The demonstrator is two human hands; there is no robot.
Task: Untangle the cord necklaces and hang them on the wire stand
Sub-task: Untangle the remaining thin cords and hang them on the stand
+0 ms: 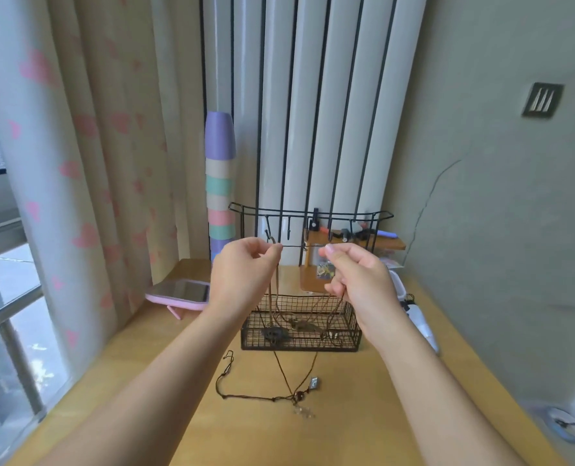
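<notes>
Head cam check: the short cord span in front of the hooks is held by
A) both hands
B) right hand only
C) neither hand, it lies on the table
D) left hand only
A: the left hand and the right hand each pinch the cord, which runs taut between them in front of the stand.
</notes>
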